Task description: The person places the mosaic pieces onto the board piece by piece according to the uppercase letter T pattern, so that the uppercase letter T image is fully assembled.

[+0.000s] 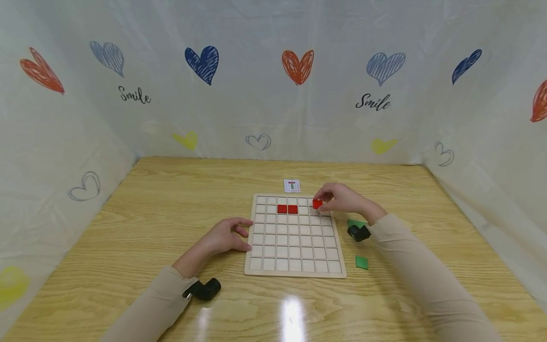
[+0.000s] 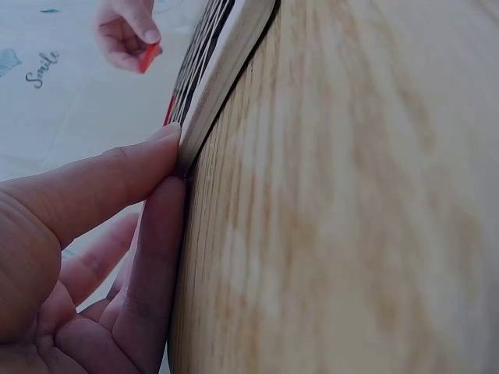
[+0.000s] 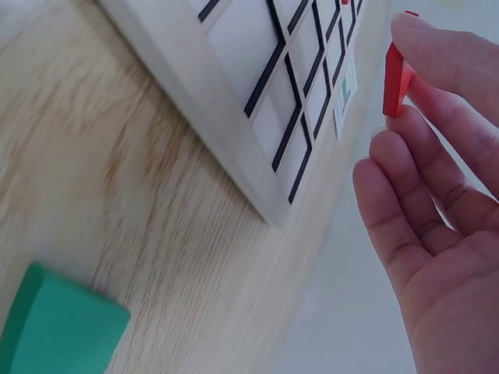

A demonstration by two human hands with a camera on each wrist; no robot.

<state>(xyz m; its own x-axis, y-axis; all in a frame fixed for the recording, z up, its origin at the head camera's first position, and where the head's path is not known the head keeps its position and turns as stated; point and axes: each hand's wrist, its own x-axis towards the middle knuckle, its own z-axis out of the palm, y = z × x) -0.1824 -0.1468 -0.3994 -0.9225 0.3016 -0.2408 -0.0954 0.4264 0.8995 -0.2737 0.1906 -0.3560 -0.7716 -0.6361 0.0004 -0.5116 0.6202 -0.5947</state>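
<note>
A wooden grid board (image 1: 295, 274) lies on the table, with two red square tiles, a left one (image 1: 282, 209) and a right one (image 1: 292, 209), side by side in its second row. My right hand (image 1: 342, 198) pinches another red tile (image 3: 394, 80) between thumb and fingers, held up over the board's far right part. On the other side, my left hand (image 1: 224, 236) touches the board's left edge with fingertip and thumb tip, set apart along it. In the left wrist view those fingertips (image 2: 165, 134) are right at the board's rim.
Behind the board lies a small card (image 1: 292, 185) printed with a red and green T on a grid. Right of the board are a green tile (image 1: 361, 262) and, partly hidden by the right wrist camera, more green (image 1: 356, 223). A heart-patterned curtain (image 1: 256, 114) surrounds the wooden table.
</note>
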